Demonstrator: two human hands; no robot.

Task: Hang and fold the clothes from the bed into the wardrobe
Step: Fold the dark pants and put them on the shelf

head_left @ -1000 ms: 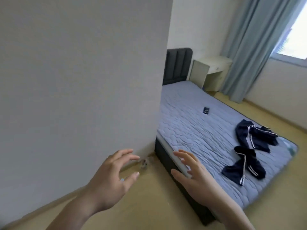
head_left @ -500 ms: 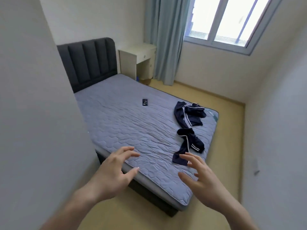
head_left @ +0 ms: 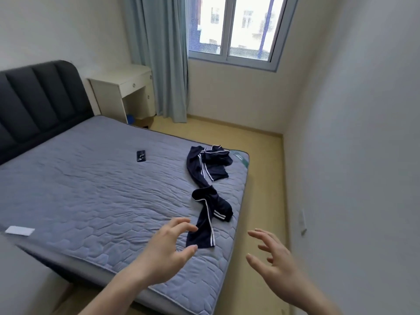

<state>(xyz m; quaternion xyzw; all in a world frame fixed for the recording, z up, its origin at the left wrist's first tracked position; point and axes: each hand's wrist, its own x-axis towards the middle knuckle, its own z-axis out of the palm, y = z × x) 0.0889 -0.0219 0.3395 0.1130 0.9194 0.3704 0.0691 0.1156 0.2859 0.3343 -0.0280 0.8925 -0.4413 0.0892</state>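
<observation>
Pale walls, yellow floor, curtained window, white desk by headboard.

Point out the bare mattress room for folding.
Free: the wide stretch of mattress between the headboard, the phone and the white slip. Crowded: the window-side edge, where the navy clothes sprawl.

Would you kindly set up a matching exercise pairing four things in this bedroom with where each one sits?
Things:
1. navy clothes
2. phone
3. white desk
4. curtain

Places:
A. left of the window
B. middle of the mattress
C. between the headboard and the curtain
D. along the mattress's right edge

Pairs: 1-D, 2-B, 3-C, 4-A
</observation>
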